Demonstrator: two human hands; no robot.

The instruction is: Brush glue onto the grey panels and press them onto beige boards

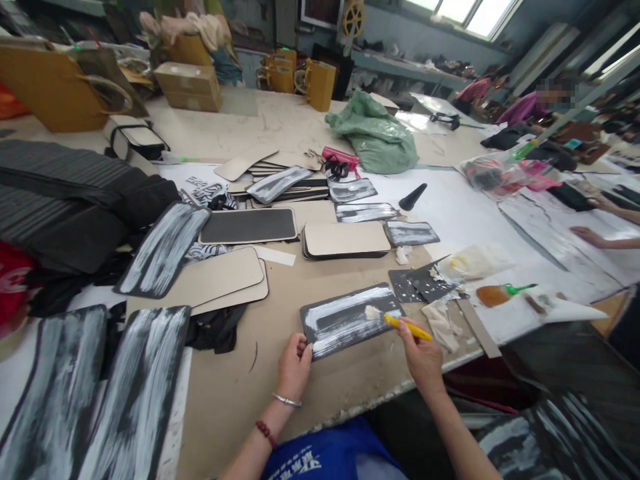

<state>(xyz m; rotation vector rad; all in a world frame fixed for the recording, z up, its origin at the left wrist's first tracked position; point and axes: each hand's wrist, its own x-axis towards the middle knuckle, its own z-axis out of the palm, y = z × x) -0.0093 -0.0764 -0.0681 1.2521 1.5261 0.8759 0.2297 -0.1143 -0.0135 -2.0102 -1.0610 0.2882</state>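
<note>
Because the left hand pinches one corner, the right hand, gripping the brush, could pivot the panel toward the worktop front edge.

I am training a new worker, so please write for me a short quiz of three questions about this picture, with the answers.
1. Which hand holds the yellow-handled brush with pale bristles?
2. True or false: the left hand is raised away from the dark rectangular panel with rounded corners and white streaks, over which the brush is held.
3. Name the two things worn on the left wrist.

Key:
1. The right hand.
2. False; the left hand touches the panel near its near left corner.
3. A shiny silver-coloured bangle and a dark-red beaded bracelet.
</note>
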